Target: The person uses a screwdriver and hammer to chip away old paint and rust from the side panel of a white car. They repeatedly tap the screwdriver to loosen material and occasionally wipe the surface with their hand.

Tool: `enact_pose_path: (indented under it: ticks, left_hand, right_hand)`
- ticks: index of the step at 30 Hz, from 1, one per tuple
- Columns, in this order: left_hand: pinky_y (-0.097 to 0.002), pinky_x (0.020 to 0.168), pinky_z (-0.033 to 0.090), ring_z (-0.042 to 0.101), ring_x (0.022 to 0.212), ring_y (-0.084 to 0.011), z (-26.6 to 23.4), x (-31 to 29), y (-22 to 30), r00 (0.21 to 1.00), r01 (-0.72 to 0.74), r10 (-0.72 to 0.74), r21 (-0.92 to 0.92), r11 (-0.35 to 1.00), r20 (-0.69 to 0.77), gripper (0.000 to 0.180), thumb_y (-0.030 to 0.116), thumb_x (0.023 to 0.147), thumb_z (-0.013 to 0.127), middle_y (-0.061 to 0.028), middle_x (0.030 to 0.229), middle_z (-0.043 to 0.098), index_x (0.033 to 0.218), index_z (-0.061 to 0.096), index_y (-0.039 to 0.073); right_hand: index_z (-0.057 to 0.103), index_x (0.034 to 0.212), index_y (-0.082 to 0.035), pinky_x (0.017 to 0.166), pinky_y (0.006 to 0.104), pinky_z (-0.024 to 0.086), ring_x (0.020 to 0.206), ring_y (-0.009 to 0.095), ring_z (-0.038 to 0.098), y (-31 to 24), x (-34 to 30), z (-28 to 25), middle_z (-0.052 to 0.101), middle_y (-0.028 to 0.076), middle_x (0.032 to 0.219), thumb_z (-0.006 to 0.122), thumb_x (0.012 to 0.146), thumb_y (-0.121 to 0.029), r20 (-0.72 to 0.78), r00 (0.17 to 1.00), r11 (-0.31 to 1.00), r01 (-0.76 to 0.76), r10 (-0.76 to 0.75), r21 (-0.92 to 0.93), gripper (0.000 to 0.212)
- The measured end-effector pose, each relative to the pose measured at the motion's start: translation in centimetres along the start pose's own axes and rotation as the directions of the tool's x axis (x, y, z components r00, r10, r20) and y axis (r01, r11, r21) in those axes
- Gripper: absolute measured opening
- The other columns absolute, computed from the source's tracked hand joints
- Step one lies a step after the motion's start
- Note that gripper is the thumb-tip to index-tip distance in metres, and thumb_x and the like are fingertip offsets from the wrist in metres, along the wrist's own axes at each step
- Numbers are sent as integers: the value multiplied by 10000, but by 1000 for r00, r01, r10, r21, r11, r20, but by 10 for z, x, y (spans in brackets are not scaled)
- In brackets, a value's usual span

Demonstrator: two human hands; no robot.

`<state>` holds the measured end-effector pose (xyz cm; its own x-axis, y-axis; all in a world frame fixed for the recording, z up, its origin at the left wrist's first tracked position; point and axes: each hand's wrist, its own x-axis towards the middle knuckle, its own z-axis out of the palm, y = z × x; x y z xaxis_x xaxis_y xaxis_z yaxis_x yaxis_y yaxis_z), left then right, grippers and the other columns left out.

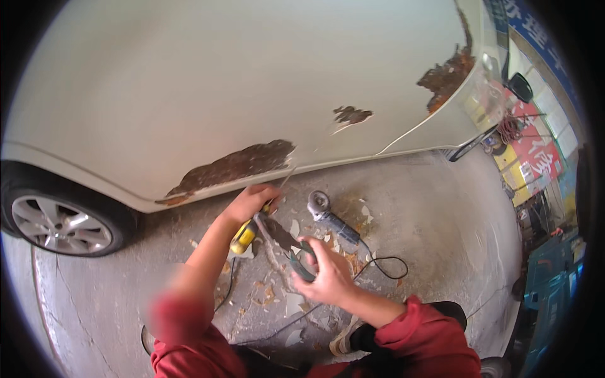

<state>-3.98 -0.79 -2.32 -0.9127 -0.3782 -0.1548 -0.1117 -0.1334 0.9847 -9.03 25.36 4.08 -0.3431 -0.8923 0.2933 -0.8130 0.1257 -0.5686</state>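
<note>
My left hand point(253, 201) is closed around a screwdriver point(267, 207) with a yellow and black handle. Its thin shaft points up toward the lower edge of a cream car panel point(252, 82). In my right hand point(331, 276) are pliers with dark green handles point(301, 268). A long, dark, ragged strip point(280, 234) lies in line with the pliers' jaws; whether they grip it I cannot tell. Just above my left hand is a large brown, rusted patch point(236, 165) of bare panel. A yellow tool body point(242, 239) shows below that hand.
A grey angle grinder point(334, 218) with a black cord lies on the concrete floor, right of my hands. Paint flakes point(293, 305) are scattered about. At left stands the car's wheel point(60, 223). Two more damaged patches point(353, 115) point(447, 79) mark the panel farther right.
</note>
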Motion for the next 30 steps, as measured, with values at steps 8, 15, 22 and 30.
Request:
enact_pose_path:
  ticks: [8,15,22,30]
  left_hand:
    - [-272,606,430,520,643,-99,48,-4,1,957,-158,140,-53,986,-255,286,219,1004,527,-22,693,589,839,618,3]
    - [-254,626,421,505,658,-79,91,12,21,908,-269,226,-78,960,-354,300,226,1036,505,-2,687,584,836,604,25]
    - [-250,581,426,502,629,-74,146,31,22,882,-400,382,-11,916,-276,255,189,1038,521,1,675,564,844,579,33]
    - [-370,558,475,579,557,-237,160,27,25,813,-471,508,192,861,-285,208,214,1014,583,-146,664,591,951,574,16]
  right_hand:
    - [530,1121,-5,686,297,526,830,150,638,23,0,49,629,72,958,698,848,-94,175,804,472,-493,568,731,333]
    - [478,1215,-4,659,361,610,848,221,692,35,-2,40,644,136,1062,602,828,-104,284,770,165,-446,571,879,419]
    - [483,1167,-12,588,345,584,759,206,684,53,-16,12,657,134,923,613,888,-157,121,698,62,-230,706,971,340]
    - [583,1066,-49,617,381,575,758,221,681,58,-13,23,671,104,921,616,896,-247,106,534,-42,-131,839,990,263]
